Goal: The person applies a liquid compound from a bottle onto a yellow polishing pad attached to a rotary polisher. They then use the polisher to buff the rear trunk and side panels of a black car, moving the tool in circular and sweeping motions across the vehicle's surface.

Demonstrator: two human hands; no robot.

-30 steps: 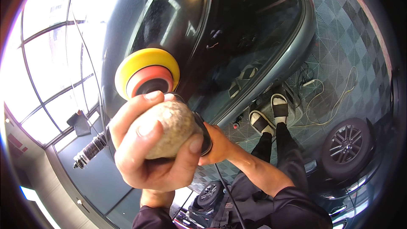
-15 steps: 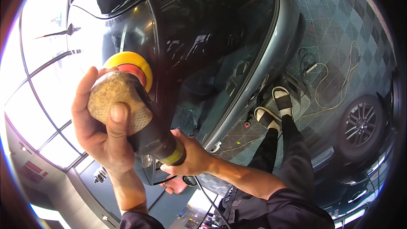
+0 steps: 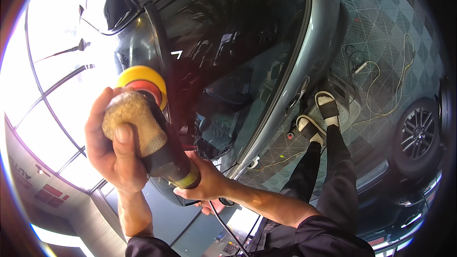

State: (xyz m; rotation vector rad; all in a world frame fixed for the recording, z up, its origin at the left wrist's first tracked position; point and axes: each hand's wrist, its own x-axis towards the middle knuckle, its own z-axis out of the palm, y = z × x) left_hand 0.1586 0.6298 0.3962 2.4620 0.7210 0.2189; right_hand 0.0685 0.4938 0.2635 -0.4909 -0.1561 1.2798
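Note:
A car polisher (image 3: 164,154) with a yellow foam pad (image 3: 154,77) and a red-orange backing plate is held in both my hands. My left hand (image 3: 112,147) wraps around its worn tan head cover, thumb on top. Around the rear handle, by a yellow-green band, my right hand (image 3: 204,178) is closed. The pad is at the dark glossy roof-edge strip of a grey car (image 3: 304,62), beside the side window (image 3: 228,57); its contact face is hidden. A black cord (image 3: 221,223) trails down from the polisher.
My sandalled feet (image 3: 328,105) stand on a grey step stool (image 3: 350,97). A pale cable (image 3: 397,97) loops over the tiled floor. Another dark car with a black wheel (image 3: 416,131) stands at right. A pinkish hand-like shape (image 3: 212,206) shows below my right hand, perhaps a reflection.
In the picture, the polisher and both hands sit slightly lower, with the view itself shifted a little. Both grips stay the same.

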